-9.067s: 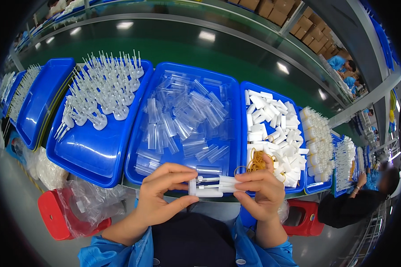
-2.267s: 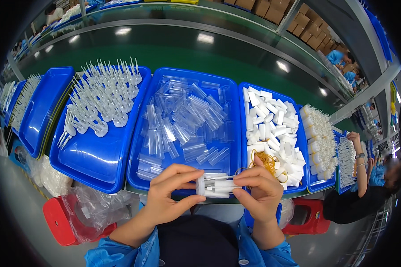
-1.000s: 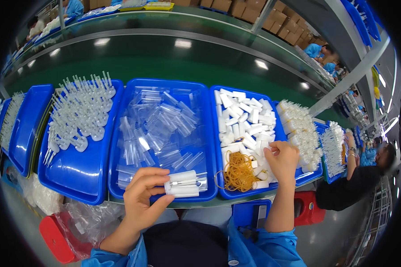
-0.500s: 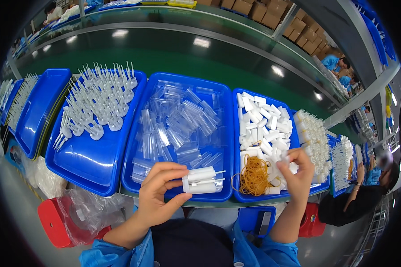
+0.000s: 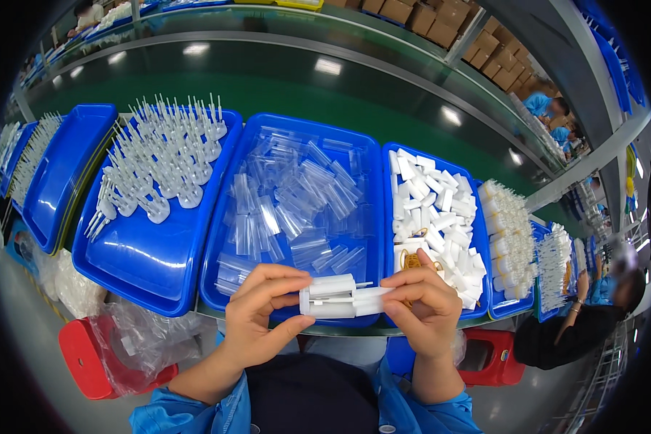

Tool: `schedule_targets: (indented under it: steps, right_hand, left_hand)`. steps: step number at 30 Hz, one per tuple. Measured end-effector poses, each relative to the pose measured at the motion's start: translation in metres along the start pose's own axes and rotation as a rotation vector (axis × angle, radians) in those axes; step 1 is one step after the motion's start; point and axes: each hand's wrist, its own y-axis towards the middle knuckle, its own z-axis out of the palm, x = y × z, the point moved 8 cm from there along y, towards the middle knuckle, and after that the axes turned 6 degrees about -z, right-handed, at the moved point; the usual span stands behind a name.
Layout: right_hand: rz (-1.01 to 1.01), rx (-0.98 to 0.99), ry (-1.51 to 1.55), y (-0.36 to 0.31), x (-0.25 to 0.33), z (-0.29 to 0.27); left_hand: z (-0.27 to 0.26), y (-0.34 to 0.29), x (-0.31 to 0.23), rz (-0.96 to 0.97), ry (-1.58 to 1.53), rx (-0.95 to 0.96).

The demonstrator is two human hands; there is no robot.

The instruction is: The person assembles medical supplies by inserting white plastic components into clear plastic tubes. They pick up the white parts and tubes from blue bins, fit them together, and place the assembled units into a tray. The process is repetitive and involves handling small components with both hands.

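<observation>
My left hand (image 5: pixel 257 315) is closed around the base end of a bundle of white tubes (image 5: pixel 331 309) with thin white stems between them. A white tube (image 5: pixel 369 301) reaches from the fingers of my right hand (image 5: pixel 428 315) to the bundle's stem end, where the two meet. Behind my right hand lies a blue tray of loose white tubes (image 5: pixel 441 202). Tan rubber bands (image 5: pixel 411 260) show above its fingers, mostly hidden by the hand. Clear plastic sleeves (image 5: pixel 296 192) fill much of the middle blue tray (image 5: pixel 365 282).
A left blue tray (image 5: pixel 141 271) carries translucent parts (image 5: pixel 166 163) with upright stems. Rows of white-tubed pieces (image 5: pixel 510 231) stand at right. A green conveyor (image 5: pixel 267 79) runs behind. Red stools (image 5: pixel 87 354), plastic bags (image 5: pixel 152 340) and a person in black (image 5: pixel 557 318) are nearby.
My right hand has come left and down from over the tube tray, bringing a white tube to the bundle. My left hand keeps its hold in nearly the same place.
</observation>
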Motion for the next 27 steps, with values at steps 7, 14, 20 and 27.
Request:
schedule_targets:
  steps: [7, 14, 20, 27]
  right_hand:
    - [-0.055, -0.035, 0.012, -0.003, 0.001, -0.002]
    - [-0.108, -0.004, -0.152, 0.001, 0.012, 0.007]
    - [-0.178, 0.028, -0.170, 0.000, 0.026, 0.026]
    - [-0.219, -0.006, -0.111, -0.001, 0.019, 0.032]
  left_hand:
    - [-0.002, 0.000, 0.005, -0.063, 0.003, 0.000]
    - [0.002, 0.001, 0.003, -0.087, 0.066, 0.006]
    - [0.004, 0.002, 0.001, -0.074, 0.151, 0.012]
    - [0.003, 0.002, 0.003, -0.101, 0.062, 0.025]
